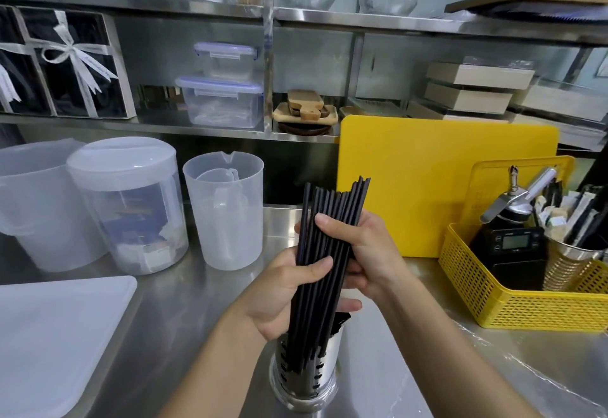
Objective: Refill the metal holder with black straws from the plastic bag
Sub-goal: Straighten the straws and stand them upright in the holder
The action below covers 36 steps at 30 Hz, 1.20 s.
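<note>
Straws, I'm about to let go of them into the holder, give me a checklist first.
1. Lower ends of the straws inside the holder: ok.
2. Holder upright on the counter: ok.
3. Left hand and right hand both grip the bundle: ok.
4. Straw tops level: not ok, they stand uneven.
5. Room left in the holder: cannot tell, the left hand hides most of its mouth.

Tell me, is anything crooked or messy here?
Only slightly: the black straws lean in the metal holder, tops uneven and fanned, one straying left. The left hand and right hand grip them. Nothing looks spilled or broken.
</note>
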Available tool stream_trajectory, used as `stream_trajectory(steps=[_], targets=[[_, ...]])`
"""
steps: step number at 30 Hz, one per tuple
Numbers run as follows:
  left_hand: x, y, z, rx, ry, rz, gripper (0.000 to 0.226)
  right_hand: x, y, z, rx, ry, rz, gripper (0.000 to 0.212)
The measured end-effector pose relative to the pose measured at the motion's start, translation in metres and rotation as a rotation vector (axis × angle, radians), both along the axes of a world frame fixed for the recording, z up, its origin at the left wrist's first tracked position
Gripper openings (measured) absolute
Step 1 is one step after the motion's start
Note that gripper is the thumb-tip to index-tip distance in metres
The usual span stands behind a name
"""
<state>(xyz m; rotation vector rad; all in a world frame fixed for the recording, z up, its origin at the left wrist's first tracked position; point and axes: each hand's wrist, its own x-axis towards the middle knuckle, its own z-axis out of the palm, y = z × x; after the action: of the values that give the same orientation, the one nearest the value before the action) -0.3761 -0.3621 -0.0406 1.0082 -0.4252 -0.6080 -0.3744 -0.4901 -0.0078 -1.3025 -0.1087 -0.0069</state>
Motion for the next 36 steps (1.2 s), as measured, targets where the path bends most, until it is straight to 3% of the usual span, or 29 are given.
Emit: stream_trajectory(steps=[3,14,25,28,36], targets=[[0.001,0.000,-0.004,-0.035,0.040,-0.026,0.025,0.000,-0.002,-0.003,-0.018,0.049,-0.022,0.010],[0.002,0.002,-0.014,-0.040,0.089,-0.003,0.027,-0.002,-0.001,-0.001,-0.001,0.079,0.073,0.020],[0.002,-0.003,-0.025,-0.018,0.146,0.016,0.017,0.005,-0.002,-0.016,0.025,0.126,0.018,0.014],[0.003,-0.002,-0.026,-0.057,0.199,-0.017,0.019,0.006,-0.002,-0.018,0.007,0.107,0.062,0.032],[0.002,-0.001,-0.033,-0.088,0.213,-0.027,0.020,0.004,0.005,-0.019,-0.012,0.100,-0.026,0.022]])
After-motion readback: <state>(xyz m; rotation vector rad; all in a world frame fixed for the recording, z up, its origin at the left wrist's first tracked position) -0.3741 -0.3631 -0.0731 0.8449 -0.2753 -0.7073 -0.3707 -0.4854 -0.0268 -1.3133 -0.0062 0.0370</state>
